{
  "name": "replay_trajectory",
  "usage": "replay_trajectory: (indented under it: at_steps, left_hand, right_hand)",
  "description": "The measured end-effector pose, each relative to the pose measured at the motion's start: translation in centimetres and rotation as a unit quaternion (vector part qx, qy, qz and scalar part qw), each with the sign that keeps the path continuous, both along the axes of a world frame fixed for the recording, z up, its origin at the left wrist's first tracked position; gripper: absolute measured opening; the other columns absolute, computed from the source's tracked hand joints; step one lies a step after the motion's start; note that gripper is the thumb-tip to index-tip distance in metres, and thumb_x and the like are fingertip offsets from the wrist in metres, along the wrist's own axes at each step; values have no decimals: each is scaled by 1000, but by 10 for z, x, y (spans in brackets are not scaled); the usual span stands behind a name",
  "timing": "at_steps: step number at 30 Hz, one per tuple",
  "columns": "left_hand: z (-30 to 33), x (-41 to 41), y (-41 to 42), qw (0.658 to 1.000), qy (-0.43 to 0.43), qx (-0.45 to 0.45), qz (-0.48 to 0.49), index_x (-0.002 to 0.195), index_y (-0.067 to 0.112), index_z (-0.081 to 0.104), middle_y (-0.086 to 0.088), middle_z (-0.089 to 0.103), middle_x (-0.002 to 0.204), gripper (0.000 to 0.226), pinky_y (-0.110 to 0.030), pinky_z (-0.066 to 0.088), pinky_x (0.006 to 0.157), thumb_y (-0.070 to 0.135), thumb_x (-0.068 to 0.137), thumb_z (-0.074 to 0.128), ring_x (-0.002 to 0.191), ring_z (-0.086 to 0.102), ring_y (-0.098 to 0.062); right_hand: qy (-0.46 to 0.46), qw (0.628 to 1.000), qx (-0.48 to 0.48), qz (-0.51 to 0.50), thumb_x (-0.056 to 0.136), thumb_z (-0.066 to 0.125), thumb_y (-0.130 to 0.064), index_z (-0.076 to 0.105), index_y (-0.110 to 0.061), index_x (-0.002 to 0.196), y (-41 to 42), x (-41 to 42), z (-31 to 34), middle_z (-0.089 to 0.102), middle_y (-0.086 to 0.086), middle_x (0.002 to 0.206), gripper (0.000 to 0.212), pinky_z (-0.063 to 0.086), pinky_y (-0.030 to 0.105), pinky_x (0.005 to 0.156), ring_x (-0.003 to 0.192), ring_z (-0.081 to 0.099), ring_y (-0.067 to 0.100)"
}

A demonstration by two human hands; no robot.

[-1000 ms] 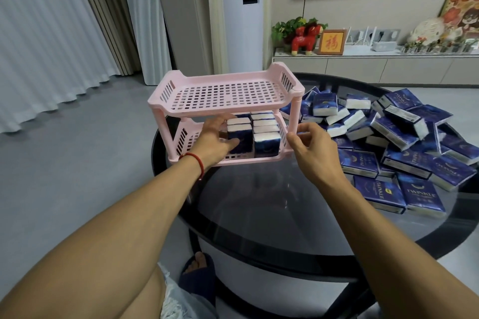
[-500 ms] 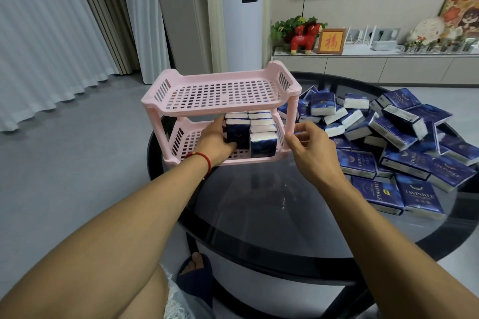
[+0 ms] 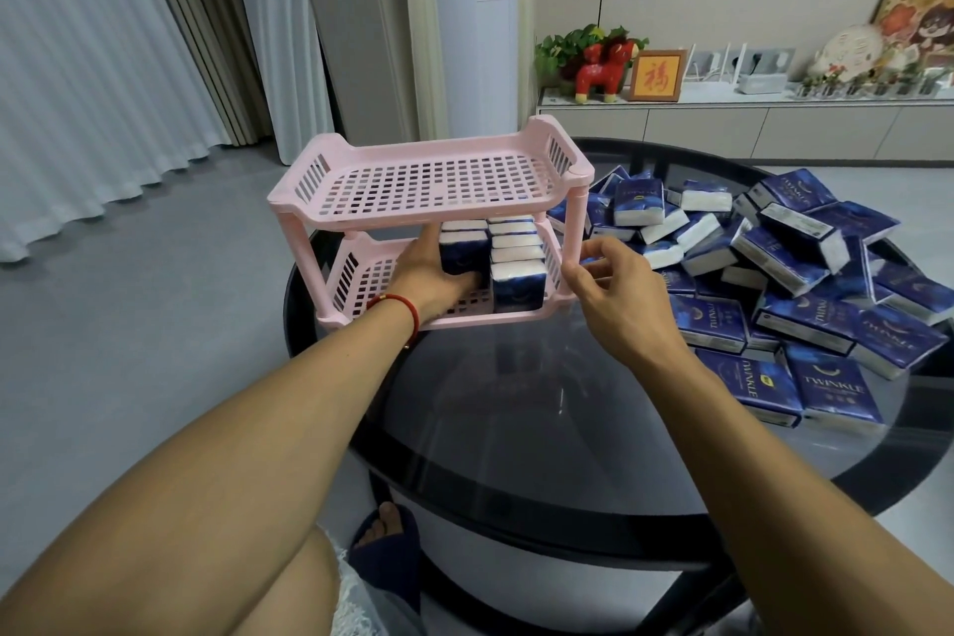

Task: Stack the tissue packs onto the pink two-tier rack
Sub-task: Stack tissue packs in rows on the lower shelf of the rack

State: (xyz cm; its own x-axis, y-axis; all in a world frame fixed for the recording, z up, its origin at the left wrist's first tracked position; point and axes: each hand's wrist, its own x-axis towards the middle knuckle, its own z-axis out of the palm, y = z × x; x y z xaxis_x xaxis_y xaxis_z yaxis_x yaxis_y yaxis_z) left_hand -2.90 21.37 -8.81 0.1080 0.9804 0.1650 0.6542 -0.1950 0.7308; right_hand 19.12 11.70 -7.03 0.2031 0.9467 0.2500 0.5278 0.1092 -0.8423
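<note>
The pink two-tier rack (image 3: 428,181) stands on the left part of a round dark glass table (image 3: 542,408). Its top tier is bare. Several blue and white tissue packs (image 3: 516,274) stand upright in the right half of the lower tier. My left hand (image 3: 431,274), with a red cord at the wrist, reaches into the lower tier and grips the left front pack (image 3: 464,253). My right hand (image 3: 614,300) holds the right end of the lower tier, thumb at the front corner. A loose heap of blue tissue packs (image 3: 784,284) covers the table's right side.
The rack sits close to the table's left edge, with grey floor beyond. A low cabinet (image 3: 722,124) with ornaments and a picture frame runs along the back wall. Curtains hang at the left. My knee and a slippered foot (image 3: 387,547) show below the table's front edge.
The rack has slid a little to the left on the table, and both hands have gone along with it. The left hand stays on the same pack.
</note>
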Motion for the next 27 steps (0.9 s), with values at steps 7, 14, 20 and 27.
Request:
replay_trajectory:
  at_steps: [7, 14, 20, 27]
  left_hand:
    - [-1, 1, 5, 999, 24, 8, 20, 138, 28, 48, 1, 65, 133, 73, -44, 50, 106, 39, 77, 87, 121, 61, -24]
    - [-31, -9, 47, 999, 26, -39, -5, 143, 43, 35, 2, 57, 138, 91, -50, 49, 108, 55, 66, 83, 126, 58, -24]
    - [-9, -11, 21, 998, 5, -61, -12, 140, 40, 36, 7, 67, 124, 99, -47, 54, 103, 49, 58, 91, 114, 66, -19]
    - [24, -17, -28, 995, 77, -58, -7, 154, 27, 27, 0, 56, 144, 96, -35, 50, 100, 44, 79, 83, 123, 61, -26]
  right_hand:
    - [2, 1000, 4, 2, 101, 60, -34, 60, -26, 106, 1, 1, -2, 65, -11, 92, 9, 55, 31, 75, 82, 64, 0]
    - [-1, 1000, 11, 1, 101, 60, -34, 61, -25, 107, 0, 1, -2, 65, -13, 90, 11, 53, 28, 71, 81, 64, 0]
    - [-15, 1000, 11, 4, 101, 61, -30, 64, -24, 113, -3, 3, -2, 70, -7, 100, 14, 57, 34, 79, 86, 66, 3]
    - [-55, 998, -4, 1, 100, 61, -26, 61, -20, 126, -21, 8, 1, 68, -6, 108, 27, 55, 30, 80, 92, 65, 7]
